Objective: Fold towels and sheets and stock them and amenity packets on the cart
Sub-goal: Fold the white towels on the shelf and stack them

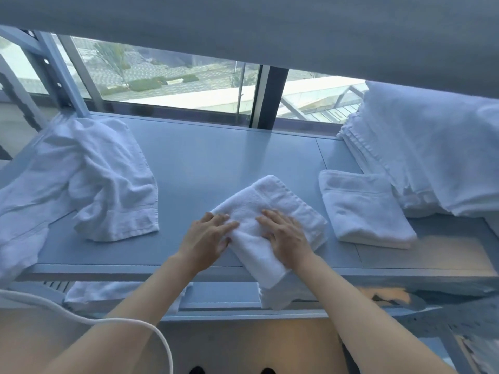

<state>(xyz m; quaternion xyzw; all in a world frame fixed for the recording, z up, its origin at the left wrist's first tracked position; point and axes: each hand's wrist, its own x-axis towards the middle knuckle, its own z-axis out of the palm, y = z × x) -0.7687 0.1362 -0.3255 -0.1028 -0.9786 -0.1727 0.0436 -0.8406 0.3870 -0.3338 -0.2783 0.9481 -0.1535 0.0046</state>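
Towel: white towel [270, 211], folded, lies askew on the shelf [205, 157], its near end hanging past the front edge.
Left hand: left hand [208, 234] flat on the towel's left edge, fingers spread and straight, pressing down.
Right hand: right hand [286, 236] flat on the towel's middle, fingers spread, pressing down.
Folded towel: one folded towel [364, 209] just to the right, apart from the worked one.
Stack: one pile of folded linen [421, 152] at far right, behind the folded towel.
Loose linen: one crumpled heap [89, 176] at left, draping off the shelf end.
Lower shelf: more white cloth [118, 294] below, partly hidden by the forearms.
Cable: one white cable [81, 318] crosses the left forearm.
Window: window [172, 76] behind the shelf.
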